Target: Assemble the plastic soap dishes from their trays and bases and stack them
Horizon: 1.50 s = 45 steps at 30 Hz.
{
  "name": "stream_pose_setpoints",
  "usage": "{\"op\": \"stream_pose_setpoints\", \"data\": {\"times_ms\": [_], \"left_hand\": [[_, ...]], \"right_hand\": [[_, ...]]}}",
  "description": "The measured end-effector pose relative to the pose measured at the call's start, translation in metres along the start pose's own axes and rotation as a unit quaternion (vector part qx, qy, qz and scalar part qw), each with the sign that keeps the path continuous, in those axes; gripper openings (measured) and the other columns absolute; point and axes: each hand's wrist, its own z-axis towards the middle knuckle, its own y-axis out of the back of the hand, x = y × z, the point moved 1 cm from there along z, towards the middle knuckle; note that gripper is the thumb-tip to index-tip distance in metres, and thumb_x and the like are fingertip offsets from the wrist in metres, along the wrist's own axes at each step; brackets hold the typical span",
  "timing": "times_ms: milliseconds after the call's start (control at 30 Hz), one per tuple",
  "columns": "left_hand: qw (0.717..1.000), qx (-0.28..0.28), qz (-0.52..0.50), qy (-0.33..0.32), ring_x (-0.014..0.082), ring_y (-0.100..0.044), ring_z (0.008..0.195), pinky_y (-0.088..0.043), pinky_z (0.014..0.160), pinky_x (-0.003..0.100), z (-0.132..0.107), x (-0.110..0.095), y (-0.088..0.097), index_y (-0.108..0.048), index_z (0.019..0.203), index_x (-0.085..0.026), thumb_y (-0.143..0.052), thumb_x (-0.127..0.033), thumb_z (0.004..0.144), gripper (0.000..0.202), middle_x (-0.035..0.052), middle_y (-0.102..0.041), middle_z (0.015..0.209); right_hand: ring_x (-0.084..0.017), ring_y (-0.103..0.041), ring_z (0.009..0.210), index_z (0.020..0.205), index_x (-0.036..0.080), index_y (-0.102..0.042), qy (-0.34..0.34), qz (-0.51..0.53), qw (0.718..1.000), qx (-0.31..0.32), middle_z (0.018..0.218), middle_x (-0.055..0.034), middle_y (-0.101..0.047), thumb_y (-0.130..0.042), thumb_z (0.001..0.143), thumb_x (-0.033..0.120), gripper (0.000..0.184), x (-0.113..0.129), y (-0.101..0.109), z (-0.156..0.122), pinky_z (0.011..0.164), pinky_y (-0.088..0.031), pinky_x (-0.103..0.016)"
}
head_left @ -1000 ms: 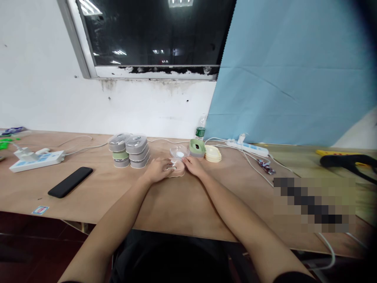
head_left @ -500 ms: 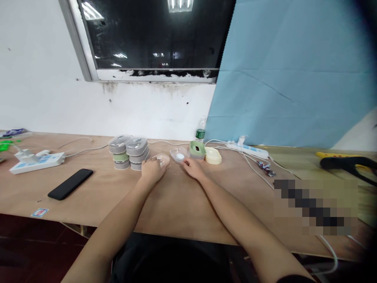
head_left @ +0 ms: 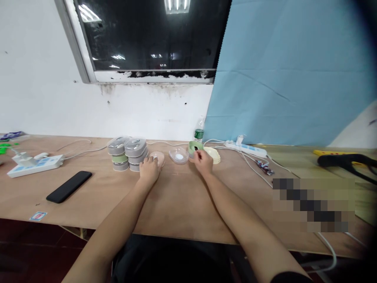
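Holding both hands (head_left: 150, 171) (head_left: 202, 162) over plywood bench (head_left: 176, 208) — white wall (head_left: 132, 110), blue cloth (head_left: 279, 78).

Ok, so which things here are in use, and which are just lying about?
In use: left hand on pink oval case; right hand at green case; clear tray; stacked grey cases.
Lying about: black phone, power strip, water bottle.
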Motion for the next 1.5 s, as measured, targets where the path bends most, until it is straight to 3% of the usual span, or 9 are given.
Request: {"op": "stream_pose_setpoints", "data": {"times_ms": [133, 233, 367, 567, 733, 1000, 1300, 1433, 1500], "left_hand": [[1.0, -0.007, -0.011, -0.003, 0.0338, -0.048, 0.109, -0.038, 0.086, 0.046, 0.003, 0.002, -0.003, -0.059, 0.122, -0.022, -0.055, -0.045, 0.085, 0.044, 0.0144, -0.059, 0.122], [1.0, -0.013, -0.015, 0.002, 0.0342, -0.047, 0.109, -0.037, 0.087, 0.047, 0.005, 0.003, -0.006, -0.059, 0.123, -0.022, -0.057, -0.046, 0.083, 0.046, 0.0145, -0.058, 0.123], [1.0, -0.023, -0.017, 0.009, 0.0337, -0.047, 0.111, -0.036, 0.089, 0.045, 0.005, 0.002, -0.006, -0.06, 0.122, -0.023, -0.058, -0.05, 0.082, 0.049, 0.0142, -0.058, 0.124], [0.999, -0.026, -0.016, 0.015, 0.0335, -0.047, 0.113, -0.035, 0.091, 0.045, 0.002, 0.001, -0.005, -0.058, 0.124, -0.024, -0.057, -0.054, 0.081, 0.053, 0.0137, -0.056, 0.127], [0.999, -0.029, -0.017, 0.005, 0.0339, -0.046, 0.113, -0.036, 0.09, 0.045, 0.003, 0.003, -0.009, -0.057, 0.126, -0.023, -0.058, -0.05, 0.08, 0.054, 0.0131, -0.056, 0.128], [0.999, -0.022, -0.032, 0.003, 0.0344, -0.044, 0.116, -0.037, 0.091, 0.046, 0.002, 0.005, -0.009, -0.056, 0.128, -0.024, -0.058, -0.052, 0.079, 0.057, 0.0128, -0.053, 0.132], [0.999, -0.013, -0.042, 0.001, 0.0339, -0.044, 0.118, -0.037, 0.093, 0.045, 0.002, 0.007, -0.01, -0.054, 0.129, -0.024, -0.058, -0.053, 0.078, 0.059, 0.0125, -0.052, 0.134], [0.999, -0.013, -0.044, -0.005, 0.0345, -0.044, 0.118, -0.036, 0.094, 0.046, 0.001, 0.007, -0.01, -0.054, 0.13, -0.021, -0.059, -0.053, 0.078, 0.06, 0.0142, -0.052, 0.133], [0.998, -0.022, -0.051, -0.012, 0.0341, -0.042, 0.121, -0.034, 0.097, 0.046, 0.001, 0.005, -0.009, -0.053, 0.13, -0.022, -0.059, -0.051, 0.078, 0.06, 0.0141, -0.051, 0.134]], "right_hand": [[-0.025, -0.053, 0.096, 0.1, 0.015, -0.062, -0.09, -0.067, 0.99, -0.084, 0.098, -0.0126, -0.063, -0.045, 0.085, 0.033, 0.029, -0.041, 0.015, 0.012, 0.088, -0.039, -0.036], [-0.03, -0.048, 0.104, 0.099, 0.016, -0.064, -0.185, -0.106, 0.972, -0.101, 0.106, -0.0152, -0.059, -0.052, 0.079, 0.038, 0.032, -0.066, 0.018, 0.013, 0.093, -0.035, -0.044], [-0.031, -0.045, 0.108, 0.098, 0.019, -0.067, -0.275, -0.091, 0.955, -0.07, 0.114, -0.0145, -0.056, -0.059, 0.074, 0.046, 0.037, -0.081, 0.011, 0.01, 0.095, -0.033, -0.047], [-0.032, -0.042, 0.119, 0.108, 0.016, -0.067, -0.307, -0.074, 0.948, 0.033, 0.132, -0.0176, -0.047, -0.056, 0.076, 0.051, 0.048, -0.083, 0.003, 0.009, 0.101, -0.031, -0.046], [-0.031, -0.044, 0.123, 0.106, 0.018, -0.069, -0.263, -0.097, 0.959, 0.054, 0.139, -0.0143, -0.044, -0.057, 0.077, 0.05, 0.045, -0.076, 0.007, 0.01, 0.104, -0.032, -0.046], [-0.031, -0.052, 0.115, 0.092, 0.021, -0.073, -0.204, -0.112, 0.971, 0.052, 0.13, -0.0112, -0.057, -0.065, 0.071, 0.044, 0.031, -0.071, 0.009, 0.01, 0.102, -0.032, -0.05], [-0.026, -0.058, 0.106, 0.095, 0.015, -0.071, -0.18, -0.018, 0.981, -0.068, 0.114, -0.0142, -0.065, -0.054, 0.081, 0.041, 0.034, -0.078, 0.009, 0.011, 0.095, -0.043, -0.039], [-0.028, -0.053, 0.116, 0.096, 0.014, -0.069, -0.112, -0.001, 0.984, -0.136, 0.115, -0.0162, -0.065, -0.051, 0.087, 0.04, 0.033, -0.065, 0.018, 0.017, 0.104, -0.037, -0.048], [-0.03, -0.046, 0.125, 0.095, 0.016, -0.068, -0.059, -0.004, 0.989, -0.132, 0.116, -0.0158, -0.064, -0.051, 0.087, 0.04, 0.031, -0.05, 0.021, 0.017, 0.106, -0.033, -0.052]]}}
